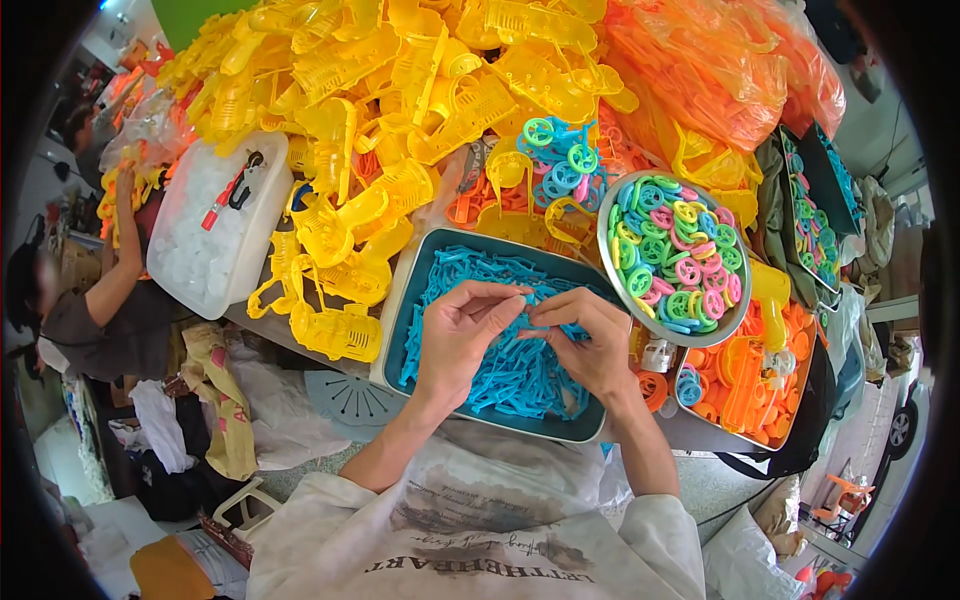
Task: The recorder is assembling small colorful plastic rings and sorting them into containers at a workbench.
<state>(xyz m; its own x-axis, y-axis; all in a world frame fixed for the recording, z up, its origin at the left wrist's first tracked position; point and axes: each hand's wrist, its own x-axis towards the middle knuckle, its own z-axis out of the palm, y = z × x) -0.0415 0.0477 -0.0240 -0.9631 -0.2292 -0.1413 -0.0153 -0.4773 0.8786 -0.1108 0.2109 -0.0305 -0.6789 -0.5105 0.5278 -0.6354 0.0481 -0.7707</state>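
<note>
Both my hands meet above a dark teal metal tray (417, 262) heaped with small blue plastic parts (470, 378). My left hand (462, 330) pinches a small blue plastic piece (530, 298) between thumb and fingertips. Close beside it, my right hand (588, 338) has its thumb and fingers pinched at the same piece, most of which the fingertips hide. Right of the tray stands a round metal bowl (612, 285) full of little pink, green, yellow and blue plastic wheels (685, 245).
A large heap of yellow plastic shells (400, 90) fills the far side. A white tub (262, 225) of translucent pieces stands left; a tray (740, 440) of orange parts lies right. Orange parts fill a plastic bag (690, 70) behind. Another person (95, 325) works at far left.
</note>
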